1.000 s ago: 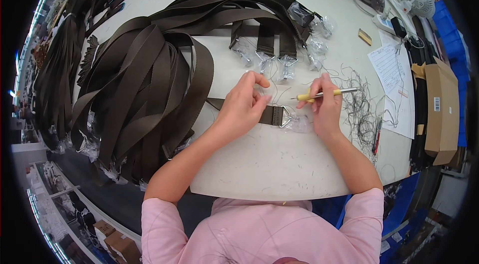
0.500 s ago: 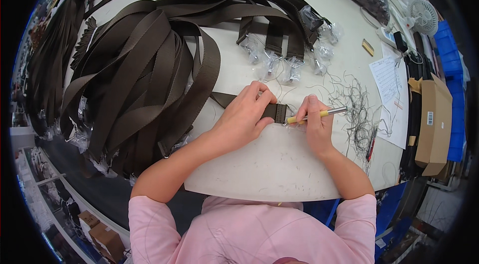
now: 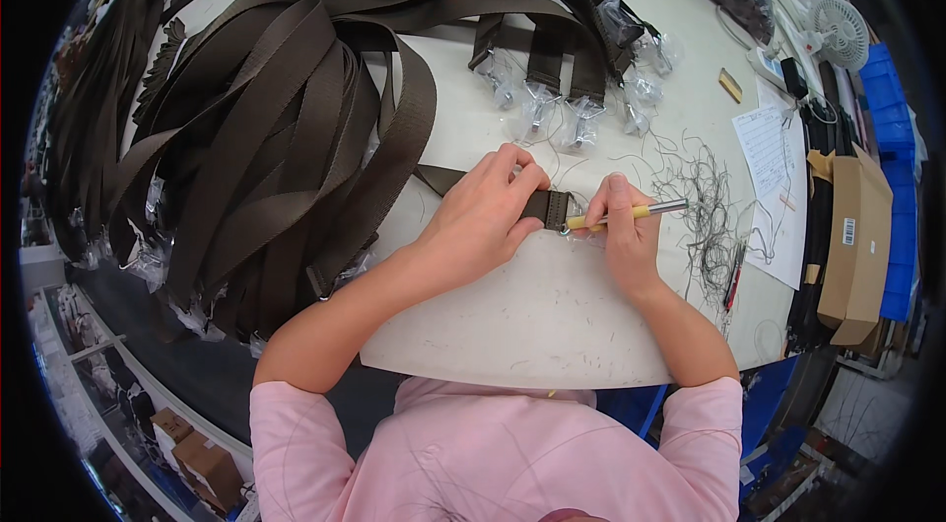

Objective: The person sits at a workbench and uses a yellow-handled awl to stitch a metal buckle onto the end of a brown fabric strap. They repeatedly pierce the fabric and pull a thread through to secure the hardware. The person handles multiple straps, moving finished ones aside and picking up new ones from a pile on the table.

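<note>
My left hand point(image 3: 485, 214) grips a dark brown webbing strap point(image 3: 536, 208) near its stitched end, thumb on the near edge and fingers over the far side. In my right hand point(image 3: 629, 241) is a slim yellow, pen-shaped tool point(image 3: 645, 211) with a silver rear part, pinched between thumb and fingers. Its front tip lies against or very close to the strap's stitched end; contact cannot be made out. A small piece of metal hardware point(image 3: 566, 230) shows beside that tip. The strap runs left under my hand toward a large heap of similar straps point(image 3: 281, 128).
Strap ends with plastic-wrapped metal hooks point(image 3: 537, 113) lie beyond my hands. Loose dark threads point(image 3: 705, 207) are piled to the right, beside a thin red-and-black tool point(image 3: 734, 276). Farther right are paper sheets point(image 3: 764, 152), a small fan point(image 3: 838, 29) and a cardboard box point(image 3: 855, 246).
Both hands keep their hold on strap and tool. The tool tip has shifted slightly up in the picture along the strap's end; the whole view has moved a little too.
</note>
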`<state>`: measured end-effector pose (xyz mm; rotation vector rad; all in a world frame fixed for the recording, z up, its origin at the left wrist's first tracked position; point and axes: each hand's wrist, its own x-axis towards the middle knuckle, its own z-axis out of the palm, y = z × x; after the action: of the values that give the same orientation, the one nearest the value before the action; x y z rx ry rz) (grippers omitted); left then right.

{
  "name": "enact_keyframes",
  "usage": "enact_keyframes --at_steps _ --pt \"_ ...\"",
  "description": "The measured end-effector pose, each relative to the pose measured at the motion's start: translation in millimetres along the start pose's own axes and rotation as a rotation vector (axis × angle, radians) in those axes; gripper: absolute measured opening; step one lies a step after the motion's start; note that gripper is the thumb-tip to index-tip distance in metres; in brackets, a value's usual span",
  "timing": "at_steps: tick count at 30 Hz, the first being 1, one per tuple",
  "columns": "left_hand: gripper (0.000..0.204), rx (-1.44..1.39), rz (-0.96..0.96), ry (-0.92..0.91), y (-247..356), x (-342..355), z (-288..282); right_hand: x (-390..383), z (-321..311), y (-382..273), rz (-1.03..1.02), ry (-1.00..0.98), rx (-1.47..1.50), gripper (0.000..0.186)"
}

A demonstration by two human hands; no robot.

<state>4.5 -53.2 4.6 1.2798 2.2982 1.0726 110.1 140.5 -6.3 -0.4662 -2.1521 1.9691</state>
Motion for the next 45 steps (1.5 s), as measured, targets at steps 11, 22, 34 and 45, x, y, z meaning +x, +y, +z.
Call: enact_keyframes --at_steps 11,22,34,45 --pt "0.039 0.000 -0.006 -0.004 -0.1 -0.1 -0.1 0.5 -1.2 2.1 -0.006 -0.008 -0.017 0.055" --pt "0.040 -0.041 -0.001 -0.008 -3.2 -0.8 -0.8 1.3 -0.6 0.7 -0.017 0.025 0.013 0.057" --pt "0.020 0.321 0.098 0.213 4.3 10.8 29.8 29.2 -14.3 8.8 0.002 0.114 0.186 0.059" --pt "0.014 -0.043 -0.006 0.126 6.9 18.4 10.7 30.2 -8.0 5.1 0.105 0.000 0.234 0.054"
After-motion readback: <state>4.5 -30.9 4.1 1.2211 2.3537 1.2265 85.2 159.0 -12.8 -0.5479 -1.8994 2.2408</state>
